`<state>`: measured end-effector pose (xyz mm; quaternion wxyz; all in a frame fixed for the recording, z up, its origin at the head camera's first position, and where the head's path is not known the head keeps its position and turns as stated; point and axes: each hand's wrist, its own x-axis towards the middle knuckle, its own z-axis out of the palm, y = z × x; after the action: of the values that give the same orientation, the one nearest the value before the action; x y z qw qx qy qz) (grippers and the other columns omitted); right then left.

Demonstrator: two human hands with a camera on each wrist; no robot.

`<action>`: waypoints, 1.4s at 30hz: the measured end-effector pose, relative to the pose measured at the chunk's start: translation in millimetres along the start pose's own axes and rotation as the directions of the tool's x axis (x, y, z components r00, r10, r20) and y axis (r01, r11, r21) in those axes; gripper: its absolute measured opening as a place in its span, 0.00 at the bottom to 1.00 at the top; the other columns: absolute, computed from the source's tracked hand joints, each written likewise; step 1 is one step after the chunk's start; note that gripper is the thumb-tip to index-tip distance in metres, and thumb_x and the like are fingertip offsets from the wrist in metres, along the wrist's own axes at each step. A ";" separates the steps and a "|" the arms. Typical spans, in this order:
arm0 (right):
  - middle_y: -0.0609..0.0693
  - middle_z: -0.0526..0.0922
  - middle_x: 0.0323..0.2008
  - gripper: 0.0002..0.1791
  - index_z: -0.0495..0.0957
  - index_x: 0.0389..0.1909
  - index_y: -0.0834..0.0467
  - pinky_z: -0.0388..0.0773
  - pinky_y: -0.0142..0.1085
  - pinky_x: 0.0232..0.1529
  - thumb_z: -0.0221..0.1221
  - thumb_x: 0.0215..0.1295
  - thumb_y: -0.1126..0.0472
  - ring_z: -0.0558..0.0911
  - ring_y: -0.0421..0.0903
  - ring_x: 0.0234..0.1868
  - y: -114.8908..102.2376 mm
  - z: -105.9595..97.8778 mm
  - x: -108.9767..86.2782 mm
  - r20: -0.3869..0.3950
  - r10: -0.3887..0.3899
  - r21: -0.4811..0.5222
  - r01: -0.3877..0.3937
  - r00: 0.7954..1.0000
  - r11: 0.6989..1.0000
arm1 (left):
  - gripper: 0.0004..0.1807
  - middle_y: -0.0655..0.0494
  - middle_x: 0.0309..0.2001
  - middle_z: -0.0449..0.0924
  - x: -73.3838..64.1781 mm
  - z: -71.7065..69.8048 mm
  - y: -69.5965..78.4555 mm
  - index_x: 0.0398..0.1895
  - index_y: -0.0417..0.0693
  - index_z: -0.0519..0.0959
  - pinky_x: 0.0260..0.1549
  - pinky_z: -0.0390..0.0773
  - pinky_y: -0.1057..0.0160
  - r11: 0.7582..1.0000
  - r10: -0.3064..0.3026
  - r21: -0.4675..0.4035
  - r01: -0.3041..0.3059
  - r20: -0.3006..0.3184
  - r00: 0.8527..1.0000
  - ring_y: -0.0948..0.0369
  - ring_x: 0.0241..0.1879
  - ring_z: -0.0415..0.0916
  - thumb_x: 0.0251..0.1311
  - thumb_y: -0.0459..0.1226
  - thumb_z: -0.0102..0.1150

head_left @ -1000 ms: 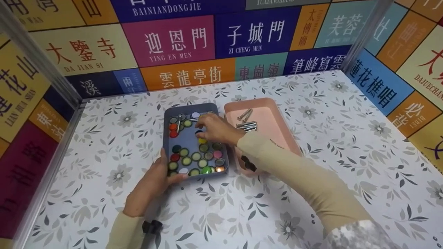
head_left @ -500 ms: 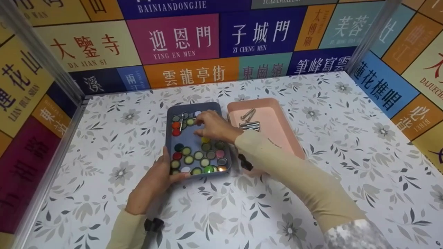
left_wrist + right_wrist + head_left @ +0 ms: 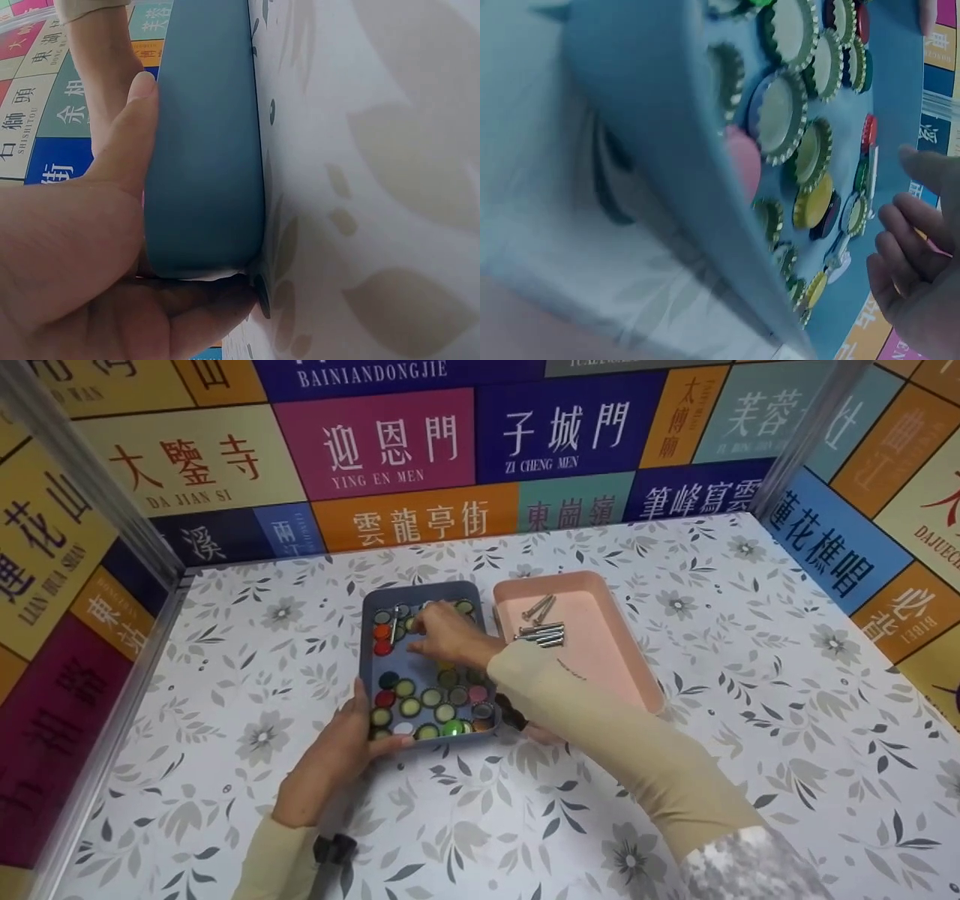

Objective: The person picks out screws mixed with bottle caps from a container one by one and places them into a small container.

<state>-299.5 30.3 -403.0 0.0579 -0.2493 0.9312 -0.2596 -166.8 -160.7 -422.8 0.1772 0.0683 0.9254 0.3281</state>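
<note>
A blue-grey tray (image 3: 366, 660) holds many bottle caps (image 3: 410, 706), some face up, others showing their pale linings. Across the caps at its far left lies a metal bolt (image 3: 395, 622). My left hand (image 3: 330, 750) grips the tray's near left corner, thumb along the near rim and fingers at the left side. Over the far half of the tray hovers my right hand (image 3: 450, 634). In the right wrist view its fingers are loosely bent, thumb apart, and nothing shows between them; a second bolt (image 3: 836, 251) lies among the caps close by.
Just right of the blue-grey tray stands a pink tray (image 3: 600, 645) with several metal bolts (image 3: 544, 634) at its far left. Both trays rest on a flower-patterned tabletop (image 3: 255, 682). Colourful panels with lettering (image 3: 375, 442) wall in the back and sides.
My right hand has shifted left over the blue-grey tray, uncovering caps at the far right corner. The left hand keeps its grip on the tray corner.
</note>
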 end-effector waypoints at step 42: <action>0.51 0.84 0.29 0.14 0.84 0.33 0.59 0.75 0.38 0.31 0.60 0.71 0.52 0.82 0.48 0.32 -32.6 24.4 28.7 -0.056 0.198 -0.183 -0.205 0.979 0.961 | 0.68 0.25 0.76 0.47 -2.5 -1.6 1.3 0.76 0.29 0.27 0.72 0.60 0.41 1.000 0.012 0.018 -0.012 0.001 1.000 0.36 0.72 0.59 0.59 0.57 0.65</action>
<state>-304.5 -19.1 -406.7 0.0429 -0.1528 0.9730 -0.1678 -165.1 -161.3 -420.2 0.1750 0.0754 0.9278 0.3207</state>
